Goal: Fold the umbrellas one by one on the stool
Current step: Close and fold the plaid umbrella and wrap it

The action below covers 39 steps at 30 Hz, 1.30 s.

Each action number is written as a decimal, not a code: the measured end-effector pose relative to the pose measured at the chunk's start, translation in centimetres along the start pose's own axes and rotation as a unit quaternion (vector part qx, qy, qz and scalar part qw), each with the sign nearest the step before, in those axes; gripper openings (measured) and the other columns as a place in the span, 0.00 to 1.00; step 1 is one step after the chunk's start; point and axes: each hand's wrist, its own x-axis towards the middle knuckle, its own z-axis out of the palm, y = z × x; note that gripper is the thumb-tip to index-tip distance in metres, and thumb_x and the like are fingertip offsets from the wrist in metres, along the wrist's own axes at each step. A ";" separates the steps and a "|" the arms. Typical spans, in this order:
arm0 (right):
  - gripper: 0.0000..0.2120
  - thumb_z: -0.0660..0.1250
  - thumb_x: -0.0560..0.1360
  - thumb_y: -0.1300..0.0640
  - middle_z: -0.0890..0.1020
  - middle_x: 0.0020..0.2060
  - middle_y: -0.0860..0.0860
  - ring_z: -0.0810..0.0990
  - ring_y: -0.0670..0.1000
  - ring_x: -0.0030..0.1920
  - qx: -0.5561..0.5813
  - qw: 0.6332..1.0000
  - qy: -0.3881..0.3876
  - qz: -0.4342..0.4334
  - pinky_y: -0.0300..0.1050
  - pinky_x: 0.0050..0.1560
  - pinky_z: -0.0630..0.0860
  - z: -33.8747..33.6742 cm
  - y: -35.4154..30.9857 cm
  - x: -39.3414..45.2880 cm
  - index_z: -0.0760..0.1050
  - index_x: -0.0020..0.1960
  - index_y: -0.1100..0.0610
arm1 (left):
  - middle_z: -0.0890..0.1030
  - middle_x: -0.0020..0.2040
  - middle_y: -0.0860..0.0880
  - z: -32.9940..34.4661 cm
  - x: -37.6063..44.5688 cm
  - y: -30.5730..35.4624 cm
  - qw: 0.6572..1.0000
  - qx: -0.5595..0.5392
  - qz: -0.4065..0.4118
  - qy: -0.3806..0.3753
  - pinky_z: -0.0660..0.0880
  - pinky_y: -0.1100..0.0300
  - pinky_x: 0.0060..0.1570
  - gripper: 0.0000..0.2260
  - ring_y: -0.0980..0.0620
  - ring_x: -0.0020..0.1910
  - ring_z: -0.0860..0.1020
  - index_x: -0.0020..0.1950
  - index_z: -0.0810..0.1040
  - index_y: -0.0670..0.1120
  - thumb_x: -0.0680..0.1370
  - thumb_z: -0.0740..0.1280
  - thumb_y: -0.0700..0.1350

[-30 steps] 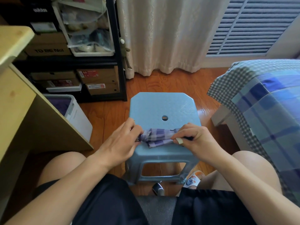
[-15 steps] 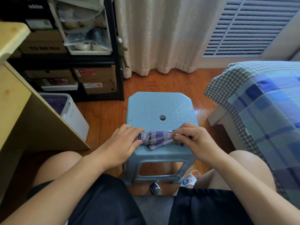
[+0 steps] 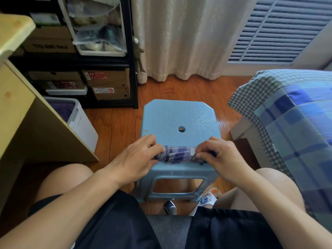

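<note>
The umbrella [image 3: 177, 155], a rolled purple plaid bundle, lies crosswise on the near edge of your stool [image 3: 177, 117], just this side of the seat's round hole. Your left hand [image 3: 133, 159] curls over its left end, fingers wrapped on the fabric. Your right hand [image 3: 218, 155] grasps the right end, fingertips pinching by the pale strap tab [image 3: 192, 151]; that end of the umbrella is hidden under the knuckles. Both forearms reach in over your knees. A wooden desk [image 3: 16, 105] stands to your left with a white bin [image 3: 79, 121] beside it, a checked bed [image 3: 294, 112] to your right, and a black shelf [image 3: 132, 69] of boxes and a curtain [image 3: 188, 36] beyond the stool.
</note>
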 end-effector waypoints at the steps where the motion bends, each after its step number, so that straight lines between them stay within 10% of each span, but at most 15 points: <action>1: 0.08 0.76 0.75 0.62 0.82 0.43 0.41 0.80 0.47 0.47 -0.006 1.000 0.002 -0.015 0.47 0.49 0.78 0.2 0.1 0.1 0.83 0.44 0.49 | 0.67 0.48 0.53 0.1 0.1 0.1 1.000 0.005 0.005 -0.001 0.75 0.52 0.40 0.10 0.53 0.46 0.70 0.56 0.77 0.47 0.76 0.74 0.42; 8: 0.08 0.75 0.76 0.59 0.81 0.51 0.42 0.79 0.43 0.53 0.033 0.992 -0.009 0.117 0.29 0.51 0.73 0.6 -0.1 1.6 0.82 0.42 0.47 | 0.67 0.49 0.52 0.2 0.3 0.3 1.000 0.009 0.016 0.002 0.75 0.52 0.38 0.11 0.52 0.46 0.69 0.55 0.78 0.46 0.76 0.75 0.41; 13: 0.06 0.78 0.74 0.56 0.82 0.48 0.46 0.81 0.48 0.50 0.003 0.980 -0.054 0.193 0.48 0.56 0.78 0.1 -0.4 3.5 0.83 0.39 0.50 | 0.68 0.49 0.52 0.3 0.3 0.3 1.000 0.009 0.018 0.004 0.75 0.52 0.38 0.11 0.51 0.47 0.70 0.55 0.78 0.46 0.76 0.75 0.42; 18: 0.08 0.78 0.73 0.57 0.82 0.39 0.48 0.79 0.50 0.39 -0.046 0.953 -0.138 0.267 0.42 0.37 0.74 -0.4 -1.8 5.8 0.80 0.41 0.50 | 0.67 0.49 0.52 0.5 0.2 0.2 1.000 0.006 0.014 0.006 0.75 0.51 0.38 0.11 0.51 0.47 0.70 0.56 0.78 0.46 0.76 0.75 0.42; 24: 0.09 0.78 0.73 0.58 0.80 0.40 0.46 0.78 0.48 0.44 -0.087 0.912 -0.217 0.336 0.43 0.47 0.73 -1.1 -3.5 8.5 0.80 0.39 0.50 | 0.67 0.49 0.52 0.6 0.2 0.1 1.000 0.009 0.009 0.008 0.74 0.51 0.38 0.11 0.52 0.47 0.68 0.54 0.77 0.47 0.75 0.75 0.42; 34: 0.13 0.62 0.83 0.48 0.83 0.48 0.53 0.80 0.60 0.53 -0.226 0.970 0.058 0.072 0.55 0.52 0.75 1.3 0.8 3.2 0.83 0.53 0.55 | 0.72 0.52 0.55 0.5 0.3 -0.2 0.998 -0.040 -0.048 0.016 0.73 0.59 0.55 0.15 0.57 0.53 0.72 0.66 0.78 0.49 0.79 0.72 0.46; 39: 0.44 0.51 0.75 0.25 0.73 0.69 0.50 0.71 0.55 0.68 -0.356 0.920 -0.154 -0.053 0.56 0.72 0.66 0.3 2.8 0.8 0.59 0.81 0.51 | 0.68 0.72 0.46 0.8 0.9 1.6 0.994 0.081 -0.071 -0.007 0.67 0.46 0.73 0.28 0.46 0.72 0.66 0.75 0.69 0.47 0.77 0.66 0.54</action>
